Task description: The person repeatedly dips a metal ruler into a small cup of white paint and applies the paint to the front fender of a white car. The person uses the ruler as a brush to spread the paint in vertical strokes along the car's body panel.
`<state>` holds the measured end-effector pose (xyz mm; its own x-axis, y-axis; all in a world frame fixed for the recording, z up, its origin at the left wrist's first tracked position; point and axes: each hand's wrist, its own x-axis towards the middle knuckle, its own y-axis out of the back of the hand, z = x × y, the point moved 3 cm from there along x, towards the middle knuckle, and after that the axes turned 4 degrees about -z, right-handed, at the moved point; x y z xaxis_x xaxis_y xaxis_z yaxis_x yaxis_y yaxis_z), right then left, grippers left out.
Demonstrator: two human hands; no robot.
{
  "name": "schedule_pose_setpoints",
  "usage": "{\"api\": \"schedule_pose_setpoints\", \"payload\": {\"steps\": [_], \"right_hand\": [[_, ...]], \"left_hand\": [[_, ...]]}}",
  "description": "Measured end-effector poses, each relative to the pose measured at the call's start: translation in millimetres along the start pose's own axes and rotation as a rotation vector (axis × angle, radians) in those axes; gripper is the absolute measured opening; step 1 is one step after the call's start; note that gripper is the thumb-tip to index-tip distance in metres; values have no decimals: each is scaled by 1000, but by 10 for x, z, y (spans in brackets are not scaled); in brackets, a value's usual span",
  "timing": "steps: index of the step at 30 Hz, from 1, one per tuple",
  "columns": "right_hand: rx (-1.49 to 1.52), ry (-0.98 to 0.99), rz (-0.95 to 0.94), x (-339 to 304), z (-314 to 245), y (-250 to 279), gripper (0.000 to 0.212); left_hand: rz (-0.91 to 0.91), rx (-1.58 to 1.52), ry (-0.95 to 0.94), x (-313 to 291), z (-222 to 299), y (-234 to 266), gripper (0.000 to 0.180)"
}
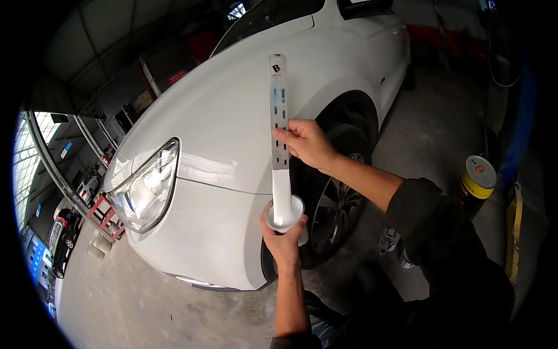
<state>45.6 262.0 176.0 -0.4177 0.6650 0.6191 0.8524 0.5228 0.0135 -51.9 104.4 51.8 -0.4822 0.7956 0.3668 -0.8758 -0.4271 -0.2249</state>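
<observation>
My left hand (pixel 283 244) is closed around a small white paint cup (pixel 298 208) from below and the side. In my right hand (pixel 311 146) is a long flat metal paint stirring stick (pixel 279 110) with slots along it, pinched between thumb and fingers. The stick stands nearly upright, its lower part coated in white paint and its tip down inside the cup. White paint shows in the cup; how deep it is I cannot tell. Both hands are in front of a white car (pixel 226 128), close to its front fender.
The car's headlight (pixel 148 189) is left of my hands, and its front wheel (pixel 337 203) is just behind them to the right. A black and yellow can (pixel 478 179) with a pale lid stands at right. Farther left are a red rack (pixel 106 216) and a dark car (pixel 63 238).
</observation>
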Motion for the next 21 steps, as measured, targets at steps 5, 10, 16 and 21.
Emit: {"api": "schedule_pose_setpoints", "payload": {"steps": [5,10,16,21], "right_hand": [[-15,-67,-22,179,22,103,38],[12,-123,-53,255,16,73,32],[39,-98,-38,279,4,79,33],[14,-103,-40,321,54,89,35]], "left_hand": [[-1,-30,-22,-15,-17,7,76],[25,-7,-42,-13,-75,54,71],[15,-61,-39,-33,-127,53,63],[1,-70,-36,-49,-128,78,64]]}}
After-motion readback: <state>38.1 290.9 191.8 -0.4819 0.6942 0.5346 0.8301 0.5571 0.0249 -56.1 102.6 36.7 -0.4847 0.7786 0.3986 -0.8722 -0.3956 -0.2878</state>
